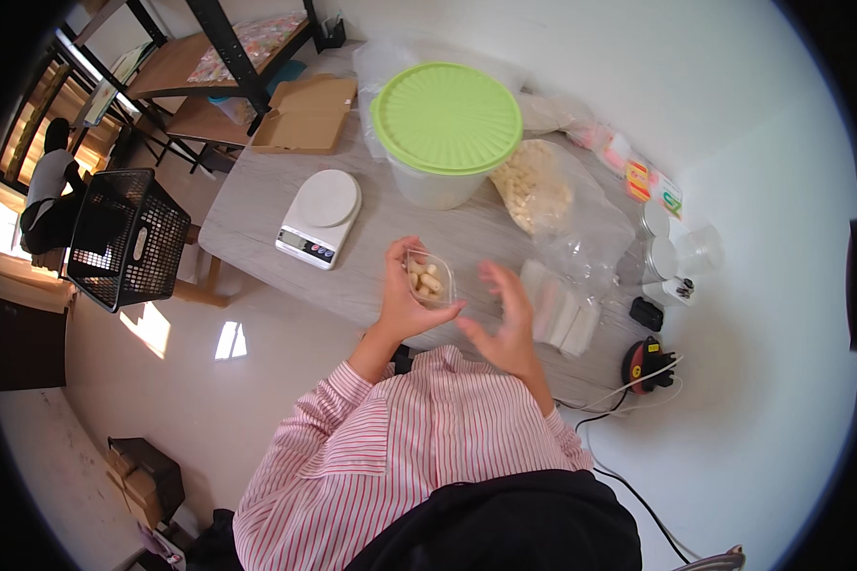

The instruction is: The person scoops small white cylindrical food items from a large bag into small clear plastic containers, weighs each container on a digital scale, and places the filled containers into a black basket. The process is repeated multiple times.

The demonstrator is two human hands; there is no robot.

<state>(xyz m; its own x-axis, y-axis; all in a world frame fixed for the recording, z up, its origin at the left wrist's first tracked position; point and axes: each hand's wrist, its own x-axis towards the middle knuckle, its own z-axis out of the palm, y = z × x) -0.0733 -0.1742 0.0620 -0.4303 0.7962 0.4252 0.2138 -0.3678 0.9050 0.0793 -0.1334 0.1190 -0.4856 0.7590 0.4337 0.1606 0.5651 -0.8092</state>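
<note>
My left hand (401, 300) grips a small clear plastic bag (448, 280) by its side, the bag's mouth facing up. Pale, rounded snack pieces (426, 278) lie inside it. To the right of the bag, my right hand (505, 321) is slightly blurred, fingers spread and holding nothing. A white digital kitchen scale (320, 218) sits left of my hands with a bare pan. Beyond them stands a translucent tub with a light green ribbed lid (448, 118). Right of the tub rests a large clear bag of similar pale pieces (535, 187).
Flat packs of clear plastic bags (563, 310) lie right of my right hand. Along the wall stand lidded jars (658, 257) and a round power strip (646, 365) with cables. An open cardboard box (303, 118) lies at back left. A black basket (139, 239) and another person (48, 185) are farther left.
</note>
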